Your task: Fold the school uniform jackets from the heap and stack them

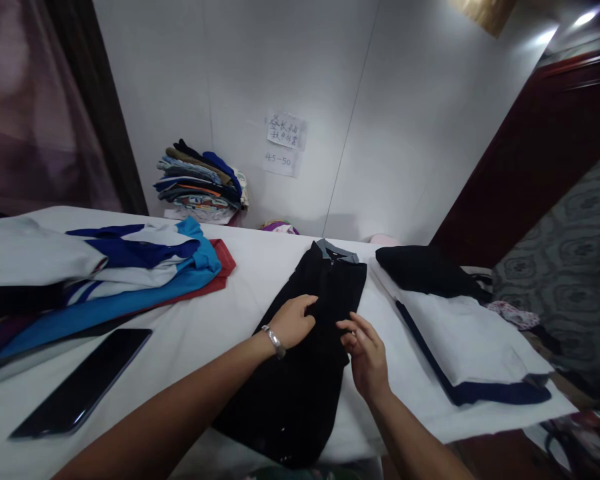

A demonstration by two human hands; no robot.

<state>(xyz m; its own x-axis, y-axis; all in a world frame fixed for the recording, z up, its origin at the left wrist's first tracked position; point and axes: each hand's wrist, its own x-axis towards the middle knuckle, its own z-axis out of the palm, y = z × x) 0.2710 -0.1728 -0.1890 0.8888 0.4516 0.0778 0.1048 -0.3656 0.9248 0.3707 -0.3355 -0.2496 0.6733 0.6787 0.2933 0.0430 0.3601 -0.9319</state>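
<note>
A black long garment with a grey collar [300, 387] lies on the white-covered table [250, 287] in front of me. Its collar is at the far end, its sides are folded in, and its wide lower end reaches the near edge. My left hand [294, 321], a silver bracelet on the wrist, is over the middle of the garment, thumb and forefinger apart; whether it touches the cloth I cannot tell. Just off the garment's right edge is my right hand [366, 357], its fingers loosely bent and apart, with nothing visible in them.
Several jackets [145, 253] in white, blue and red lie heaped at left, beside a dark phone [87, 380]. To the right are folded white clothes [465, 333] and a black folded garment [425, 267]. A stack of clothes [200, 177] stands against the wall beneath paper notes [286, 130].
</note>
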